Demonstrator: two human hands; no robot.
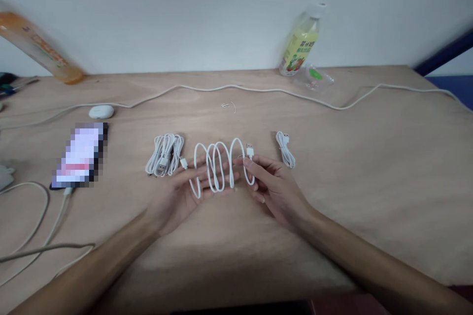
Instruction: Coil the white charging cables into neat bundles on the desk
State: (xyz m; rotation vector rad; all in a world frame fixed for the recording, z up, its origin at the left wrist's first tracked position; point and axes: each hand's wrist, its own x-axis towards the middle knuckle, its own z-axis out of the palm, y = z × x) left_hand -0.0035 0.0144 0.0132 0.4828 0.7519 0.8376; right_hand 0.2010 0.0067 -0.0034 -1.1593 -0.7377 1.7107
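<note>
A white USB charging cable (pixel 231 174) hangs in loose, spread loops between my two hands, above the table. My left hand (pixel 175 202) is turned palm up, fingers stretched beneath the loops, its thumb holding the cable near the small connector end (pixel 184 163). With thumb and fingers, my right hand (pixel 279 184) pinches the other end, just below the USB plug (pixel 250 149), which points up. Bundled white cables (pixel 162 155) lie just beyond my left hand. Another folded white cable (pixel 285 149) lies beyond my right hand.
A phone (pixel 77 157) with a cord plugged in and a white earbud case (pixel 101 111) lie at left. A long white cord (pixel 229 87) crosses the table's back. An orange drink bottle (pixel 44 49), a yellow-green bottle (pixel 301 44) and clear plastic wrap (pixel 321 78) are near the wall.
</note>
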